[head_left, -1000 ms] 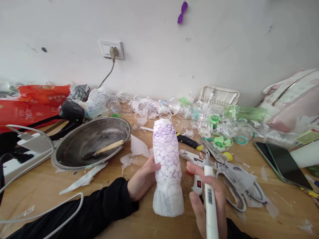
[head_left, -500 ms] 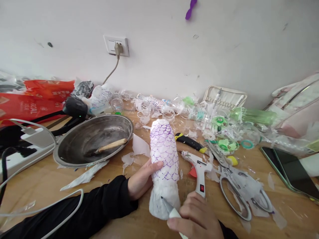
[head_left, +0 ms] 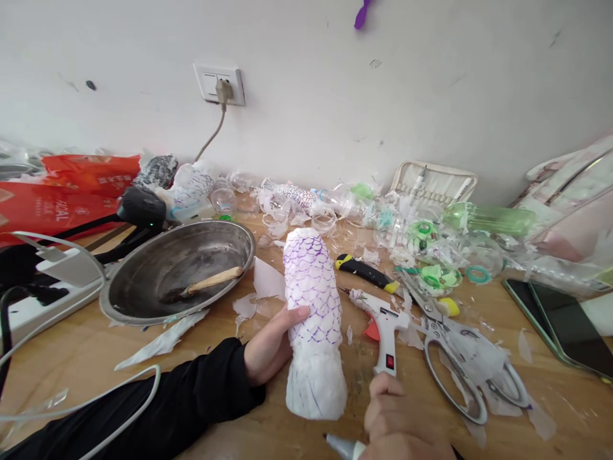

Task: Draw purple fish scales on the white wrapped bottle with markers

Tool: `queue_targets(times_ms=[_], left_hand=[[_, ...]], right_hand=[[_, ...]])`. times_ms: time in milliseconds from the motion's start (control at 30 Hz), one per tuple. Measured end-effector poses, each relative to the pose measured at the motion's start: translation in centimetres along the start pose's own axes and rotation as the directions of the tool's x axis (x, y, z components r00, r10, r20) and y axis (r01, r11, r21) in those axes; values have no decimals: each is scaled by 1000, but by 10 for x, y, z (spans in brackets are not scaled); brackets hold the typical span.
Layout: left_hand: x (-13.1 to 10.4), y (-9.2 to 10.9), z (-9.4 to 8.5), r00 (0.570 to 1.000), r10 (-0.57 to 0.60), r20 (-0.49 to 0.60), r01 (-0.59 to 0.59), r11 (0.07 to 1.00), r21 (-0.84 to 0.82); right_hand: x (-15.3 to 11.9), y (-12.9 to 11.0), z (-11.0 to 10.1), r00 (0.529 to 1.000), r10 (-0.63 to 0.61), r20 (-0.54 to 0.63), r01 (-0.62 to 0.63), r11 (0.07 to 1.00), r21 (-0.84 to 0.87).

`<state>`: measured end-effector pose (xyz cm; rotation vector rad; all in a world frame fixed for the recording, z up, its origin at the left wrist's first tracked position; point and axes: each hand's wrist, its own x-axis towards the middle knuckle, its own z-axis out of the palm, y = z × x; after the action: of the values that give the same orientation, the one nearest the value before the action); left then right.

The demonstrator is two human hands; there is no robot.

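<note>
A white, bottle-shaped paper form (head_left: 313, 319) stands out in the middle, with purple scale lines on its upper part and thin grey strokes on its lower end. My left hand (head_left: 275, 342) grips its left side, thumb on the front. My right hand (head_left: 402, 418), partly blurred at the bottom edge, is closed around a white marker (head_left: 345, 445) with a grey tip. The tip points left, below and apart from the form. Just above my right hand lies a white glue gun (head_left: 385, 329) with a red trigger.
A metal bowl (head_left: 179, 271) holding a wooden-handled brush stands at left. Large scissors (head_left: 450, 358), a yellow-and-black cutter (head_left: 366, 273) and two phones (head_left: 560, 319) lie at right. Plastic bottle pieces (head_left: 431, 236) and paper scraps line the back. A white cable (head_left: 153, 390) crosses my left sleeve.
My right hand has moved down and right, taking the marker tip off the lower end of the form. My left hand still holds the form, and the view has shifted slightly.
</note>
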<state>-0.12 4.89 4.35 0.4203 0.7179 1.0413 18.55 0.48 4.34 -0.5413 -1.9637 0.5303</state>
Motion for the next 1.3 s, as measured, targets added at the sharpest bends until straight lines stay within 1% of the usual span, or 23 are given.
queue_targets(times_ms=[67,133,167,200,233,333,367,400,467,533,567,600,633,733,767,900,967,1033,1100,1167,1300], left_hand=[[0,0,1,1000,6,-6,-6,1000,-4],[1,0,1,1000,8,-11,-8,1000,-10],[1,0,1,1000,7,-14,-7,1000,-13],[1,0,1,1000,3,-17,-4,1000,-17],[1,0,0,1000,1,-20,-1,1000,-20],[0,-1,0,999,8,-43,-9,1000,-23],[0,-1,0,999,15,-52,-17,1000,-22],[0,-1,1,998,24,-62,-25,999,-21],[-1,-1,2,997,34,-75,-35,999,-15],[-1,-1,3,996,43,-82,-44,999,-10],[-1,-1,3,996,47,-82,-48,999,-9],[-1,-2,2,995,52,-80,-52,999,-7],[-1,-2,1,995,55,-78,-55,998,-4],[0,-4,-1,997,42,-70,-42,999,11],[0,-4,-2,997,33,-71,-32,999,15],[1,-1,1,996,-7,-90,8,1000,8],[2,1,3,995,-25,-102,24,1000,-6],[2,3,4,994,-43,-104,41,999,-28],[3,3,3,994,-65,-93,60,997,-57],[3,2,0,994,-78,-78,71,994,-84],[2,0,-5,992,-113,-52,108,991,-82]], right_hand=[[1,3,3,998,-20,-61,20,1000,4],[1,7,5,994,-46,-96,46,999,-7],[1,9,6,991,-39,-126,36,999,-21],[0,11,6,991,-22,-132,18,999,-34],[0,13,5,995,-14,-102,9,999,-44],[-2,15,4,998,-29,49,31,998,-50],[-2,15,5,997,-30,67,34,998,-55],[-4,15,6,998,-21,51,25,998,-64],[-5,13,11,998,5,-57,-10,997,-79],[-6,12,13,986,6,-165,-19,997,-81],[-5,11,13,982,2,-187,-17,997,-78],[-3,10,11,984,-4,-179,-10,997,-76],[-1,9,8,989,-14,-144,3,997,-76],[6,8,-4,999,-41,-4,40,996,-79],[7,8,-7,998,-51,26,53,995,-79],[6,11,-9,997,-59,56,60,998,-9],[4,11,-7,1000,-24,13,23,999,41],[3,10,-5,996,45,-79,-39,997,69],[4,8,-4,981,111,-160,-100,992,73],[6,7,-3,978,141,-156,-131,988,76],[8,7,-4,991,98,-87,-91,992,85]])
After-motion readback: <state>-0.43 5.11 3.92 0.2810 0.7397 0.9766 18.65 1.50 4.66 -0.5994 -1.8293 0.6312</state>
